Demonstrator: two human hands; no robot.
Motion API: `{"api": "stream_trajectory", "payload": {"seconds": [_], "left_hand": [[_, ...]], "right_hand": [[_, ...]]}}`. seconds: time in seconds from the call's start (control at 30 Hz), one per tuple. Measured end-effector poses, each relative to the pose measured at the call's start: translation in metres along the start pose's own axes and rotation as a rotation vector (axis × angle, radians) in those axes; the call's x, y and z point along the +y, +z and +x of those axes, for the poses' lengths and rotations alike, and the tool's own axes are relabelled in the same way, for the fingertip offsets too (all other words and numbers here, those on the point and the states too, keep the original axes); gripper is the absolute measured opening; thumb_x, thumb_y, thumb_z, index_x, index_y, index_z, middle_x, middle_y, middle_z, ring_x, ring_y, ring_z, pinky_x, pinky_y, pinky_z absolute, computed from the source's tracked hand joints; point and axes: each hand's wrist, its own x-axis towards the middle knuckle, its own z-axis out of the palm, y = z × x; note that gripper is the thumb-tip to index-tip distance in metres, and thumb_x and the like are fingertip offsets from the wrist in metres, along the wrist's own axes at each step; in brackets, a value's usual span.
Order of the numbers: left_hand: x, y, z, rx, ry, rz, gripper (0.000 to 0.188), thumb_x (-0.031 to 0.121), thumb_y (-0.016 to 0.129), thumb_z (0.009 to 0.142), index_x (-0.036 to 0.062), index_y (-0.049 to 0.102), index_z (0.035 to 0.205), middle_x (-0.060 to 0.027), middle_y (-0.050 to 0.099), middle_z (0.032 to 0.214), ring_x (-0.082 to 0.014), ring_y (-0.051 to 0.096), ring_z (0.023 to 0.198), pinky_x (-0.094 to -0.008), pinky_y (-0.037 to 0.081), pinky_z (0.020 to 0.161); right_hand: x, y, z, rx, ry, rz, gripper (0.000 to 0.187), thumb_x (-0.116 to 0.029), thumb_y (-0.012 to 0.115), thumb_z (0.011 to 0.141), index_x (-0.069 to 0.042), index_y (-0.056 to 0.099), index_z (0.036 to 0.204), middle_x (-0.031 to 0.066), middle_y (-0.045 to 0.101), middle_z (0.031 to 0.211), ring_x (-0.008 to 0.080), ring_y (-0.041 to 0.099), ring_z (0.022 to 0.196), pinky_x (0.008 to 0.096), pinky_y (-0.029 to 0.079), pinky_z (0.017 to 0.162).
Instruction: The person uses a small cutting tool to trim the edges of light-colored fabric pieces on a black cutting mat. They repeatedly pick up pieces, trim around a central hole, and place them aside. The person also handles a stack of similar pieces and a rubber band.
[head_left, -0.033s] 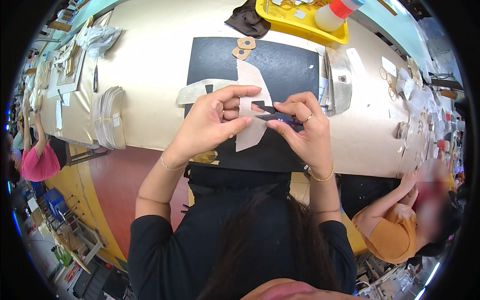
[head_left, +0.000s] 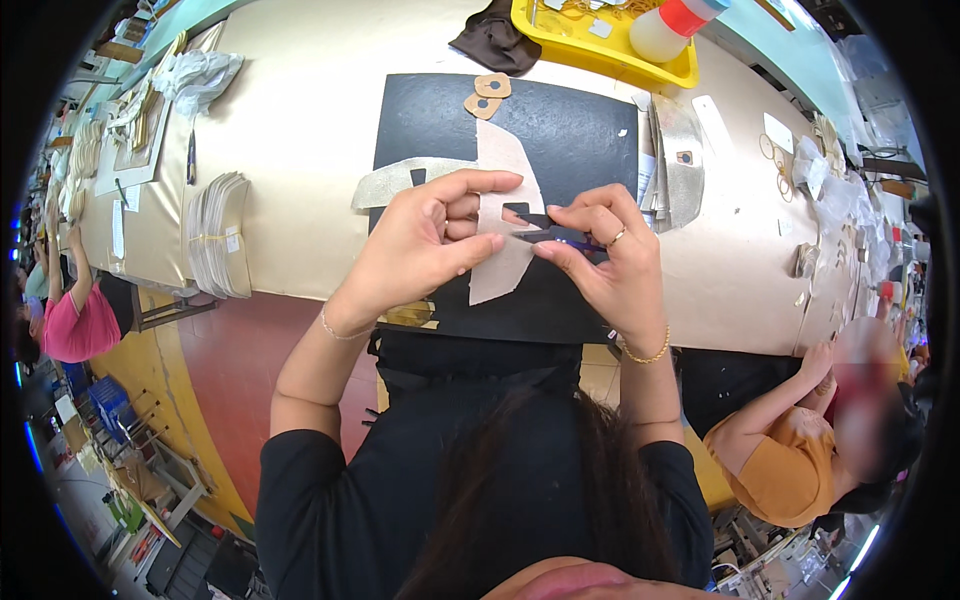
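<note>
Head cam: yel tray (head_left: 612, 66) sits beyond beige pc (head_left: 490, 213).

Black mat (head_left: 585, 130) I'm seeing looks smooth with a bit of sheen, beige piece (head_left: 500, 265) pretty matt, far yellow tray (head_left: 602, 62) totally glossy plastic.

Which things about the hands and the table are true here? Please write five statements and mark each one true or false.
1. The right hand holds a dark two-bladed tool. True.
2. The left hand touches a flat, pale pinkish-beige piece. True.
3. The yellow plastic tray is nearer to the person than the black rectangular mat. False: the tray is beyond the mat.
4. Two tan rounded pieces with dark holes lie on the mat. True.
5. The tied stack of curved grey-beige sheets is right of the mat. False: the stack is left of it.
</note>
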Motion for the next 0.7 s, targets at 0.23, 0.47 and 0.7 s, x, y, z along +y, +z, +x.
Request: {"api": "stream_trajectory", "payload": {"seconds": [0.23,0.47,0.7], "left_hand": [[-0.003,-0.003,0.011,0.012,-0.022,-0.081,0.051,-0.005,0.07,0.087,-0.0043,0.054,0.135,-0.0125,0.072,0.107,-0.0125,0.069,0.096,-0.023,0.055,0.082],[-0.005,-0.005,0.011,0.009,-0.05,-0.092,0.052,-0.005,0.071,0.085,-0.0042,0.054,0.134,-0.0132,0.072,0.107,-0.0136,0.069,0.096,-0.0245,0.056,0.084],[-0.002,-0.007,0.009,-0.01,-0.069,-0.118,0.052,-0.005,0.073,0.084,-0.0037,0.056,0.133,-0.0126,0.073,0.108,-0.013,0.069,0.096,-0.025,0.055,0.085]], "right_hand": [[0.003,0.0,0.004,-0.001,-0.037,-0.045,0.03,-0.02,0.085,0.073,-0.002,0.072,0.093,0.0082,0.062,0.088,0.0221,0.064,0.071,0.0318,0.051,0.06],[0.0,0.002,0.007,0.001,-0.066,-0.076,0.029,-0.02,0.085,0.072,-0.002,0.071,0.09,0.0078,0.062,0.087,0.0244,0.065,0.073,0.0333,0.052,0.062],[-0.002,0.003,0.006,-0.003,-0.06,-0.068,0.026,-0.018,0.085,0.071,-0.002,0.071,0.087,0.0073,0.062,0.085,0.0237,0.064,0.071,0.0333,0.051,0.061]]}}
